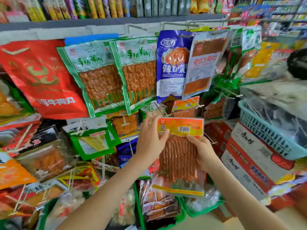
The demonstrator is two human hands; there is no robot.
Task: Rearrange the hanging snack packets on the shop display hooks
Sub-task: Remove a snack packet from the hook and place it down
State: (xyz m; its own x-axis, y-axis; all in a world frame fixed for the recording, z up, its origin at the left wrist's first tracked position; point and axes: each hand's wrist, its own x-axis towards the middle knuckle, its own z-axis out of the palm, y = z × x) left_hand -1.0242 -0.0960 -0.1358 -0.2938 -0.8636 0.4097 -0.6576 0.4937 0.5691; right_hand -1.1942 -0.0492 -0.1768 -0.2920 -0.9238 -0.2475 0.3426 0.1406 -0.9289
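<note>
I hold a clear packet of red-brown snack sticks point(178, 156) with an orange-yellow header in front of the display. My left hand point(150, 140) grips its left edge, thumb on the front just below the header. My right hand point(201, 150) grips its right edge. A similar orange-headed packet point(185, 106) hangs on a white hook just above and behind. Two green-bordered skewer packets point(99, 77) hang higher up, with a blue packet point(172, 67) and a white-and-orange packet point(203, 62) to their right.
A big red bag point(41, 77) hangs at the left, and a green-and-white packet point(93, 138) lower down. Green baskets point(196, 211) of loose packets sit below my hands. A blue basket point(265, 130) and red-white cartons point(249, 156) stand to the right. A shelf point(99, 22) runs overhead.
</note>
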